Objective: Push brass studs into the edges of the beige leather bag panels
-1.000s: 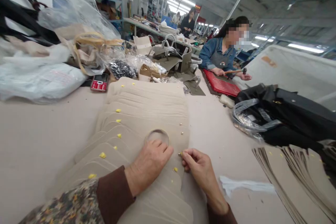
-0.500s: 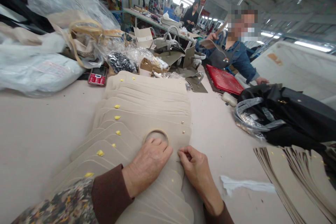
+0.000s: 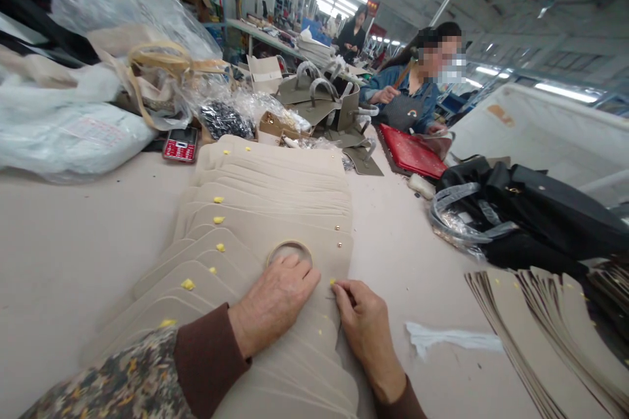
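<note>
Right now I am pinching the thumb and forefinger tips of my right hand together on something tiny at the right edge of the tan, round-cornered leather panel under my hands. I cannot tell what it is. My left hand is lying flat and loose, gripping nothing. It is pressing that panel down, with its fingertips touching a pale, thin tape ring. Both hands are working at the near end of a long fan of overlapping tan panels that is running away from me across the beige table. Two panels just beyond the ring are showing small gold studs, so I am judging those finished. The rest are showing only small yellow tabs, so I am reckoning most of the fan is left.
</note>
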Demonstrator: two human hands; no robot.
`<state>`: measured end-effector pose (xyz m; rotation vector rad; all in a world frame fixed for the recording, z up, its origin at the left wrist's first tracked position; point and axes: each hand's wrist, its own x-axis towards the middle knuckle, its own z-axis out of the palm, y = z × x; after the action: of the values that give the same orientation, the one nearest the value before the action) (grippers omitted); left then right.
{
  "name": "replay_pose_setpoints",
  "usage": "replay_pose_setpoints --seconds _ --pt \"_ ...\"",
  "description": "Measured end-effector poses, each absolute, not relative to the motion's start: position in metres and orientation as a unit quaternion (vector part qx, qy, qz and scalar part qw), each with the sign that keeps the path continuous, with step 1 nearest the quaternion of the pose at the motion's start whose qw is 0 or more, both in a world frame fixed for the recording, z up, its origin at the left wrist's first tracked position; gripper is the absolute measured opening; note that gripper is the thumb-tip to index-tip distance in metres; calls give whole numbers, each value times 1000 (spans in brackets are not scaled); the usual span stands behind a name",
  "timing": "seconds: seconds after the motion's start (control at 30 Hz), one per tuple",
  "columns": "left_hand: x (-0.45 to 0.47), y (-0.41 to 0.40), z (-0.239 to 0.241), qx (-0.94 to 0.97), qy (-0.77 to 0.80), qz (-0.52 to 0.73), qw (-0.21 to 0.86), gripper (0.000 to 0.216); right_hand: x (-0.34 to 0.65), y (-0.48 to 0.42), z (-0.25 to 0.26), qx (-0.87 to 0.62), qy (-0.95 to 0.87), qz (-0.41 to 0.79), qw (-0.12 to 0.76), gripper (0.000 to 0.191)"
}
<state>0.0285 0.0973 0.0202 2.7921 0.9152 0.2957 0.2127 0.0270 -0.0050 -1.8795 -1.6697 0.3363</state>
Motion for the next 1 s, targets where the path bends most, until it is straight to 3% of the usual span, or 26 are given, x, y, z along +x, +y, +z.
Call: replay_pose_setpoints --seconds 0.23,0.43,0.57,0.73,1.0 --pt "25 97 24 949 266 136 102 16 205 40 -1 -717 -646 92 245 17" --pt "19 99 18 933 250 211 149 17 214 31 15 -683 -656 227 224 25" --pt "17 101 12 907 204 319 182 23 220 26 19 -647 -662 258 276 22" --pt "18 99 14 912 207 313 165 44 211 26 27 -590 -664 188 418 15" --pt "23 92 18 918 189 312 156 37 197 29 29 -498 -758 75 416 19"
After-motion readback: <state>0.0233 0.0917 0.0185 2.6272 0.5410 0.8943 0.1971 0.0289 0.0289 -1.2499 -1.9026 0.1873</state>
